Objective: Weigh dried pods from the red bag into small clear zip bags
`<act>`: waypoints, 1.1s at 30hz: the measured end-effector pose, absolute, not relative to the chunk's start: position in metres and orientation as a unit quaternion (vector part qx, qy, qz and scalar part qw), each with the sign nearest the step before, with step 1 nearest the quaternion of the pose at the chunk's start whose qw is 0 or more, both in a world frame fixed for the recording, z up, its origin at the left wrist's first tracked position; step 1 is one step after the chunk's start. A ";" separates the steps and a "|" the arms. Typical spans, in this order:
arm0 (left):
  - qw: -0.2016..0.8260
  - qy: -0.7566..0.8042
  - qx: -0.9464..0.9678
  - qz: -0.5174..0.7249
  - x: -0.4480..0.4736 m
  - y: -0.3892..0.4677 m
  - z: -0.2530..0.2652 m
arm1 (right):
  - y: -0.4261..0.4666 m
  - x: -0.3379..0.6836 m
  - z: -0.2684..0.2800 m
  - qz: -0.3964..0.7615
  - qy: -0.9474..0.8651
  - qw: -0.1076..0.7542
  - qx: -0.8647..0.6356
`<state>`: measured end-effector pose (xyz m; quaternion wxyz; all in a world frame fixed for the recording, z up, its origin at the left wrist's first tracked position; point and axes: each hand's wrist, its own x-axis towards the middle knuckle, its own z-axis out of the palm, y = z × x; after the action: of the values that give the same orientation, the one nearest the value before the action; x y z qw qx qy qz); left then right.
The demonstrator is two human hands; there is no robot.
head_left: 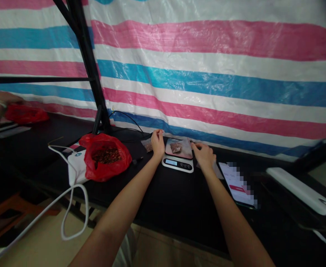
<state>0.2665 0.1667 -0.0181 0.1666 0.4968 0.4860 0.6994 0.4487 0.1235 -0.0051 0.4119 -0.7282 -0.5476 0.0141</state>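
A white digital kitchen scale (pixel 177 164) with a lit display stands on the black table. On its pinkish, shiny weighing plate (pixel 186 150) lies a small clear bag of brown bits (pixel 176 148). Close to the plate's left edge is my left hand (pixel 157 144), fingers curled in; what they hold, if anything, is too small to tell. Just beyond this hand rests another small bag of brown bits (pixel 148 147), partly hidden. My right hand (pixel 204 155) is at the plate's right edge, thumb and forefinger pinched together. A clear plastic bag (pixel 217 171) lies partly under that wrist.
A red plastic bag (pixel 92 163) full of brown seed-like pieces sits left, against a white power bank (pixel 75 168) with a white cable (pixel 86 204). Right are a phone (pixel 237 185) and a white bar-shaped device (pixel 299 189). Another person's hand (pixel 5 98) is far left by a red bag.
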 end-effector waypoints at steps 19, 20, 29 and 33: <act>0.150 0.504 0.535 0.662 0.256 0.178 -0.038 | 0.122 0.448 0.002 0.056 -0.547 0.391 -0.738; 0.146 0.499 0.552 0.652 0.256 0.176 -0.038 | 0.122 0.448 0.002 0.050 -0.548 0.380 -0.743; 0.134 0.482 0.578 0.645 0.259 0.174 -0.037 | 0.125 0.460 0.003 0.045 -0.514 0.339 -0.787; 0.113 0.490 0.587 0.635 0.260 0.176 -0.038 | 0.126 0.462 0.002 0.047 -0.515 0.313 -0.796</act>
<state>0.2596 0.1760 -0.0376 0.1128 0.5867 0.4900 0.6348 0.4616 0.1264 0.0015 0.3135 -0.7964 -0.5150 0.0473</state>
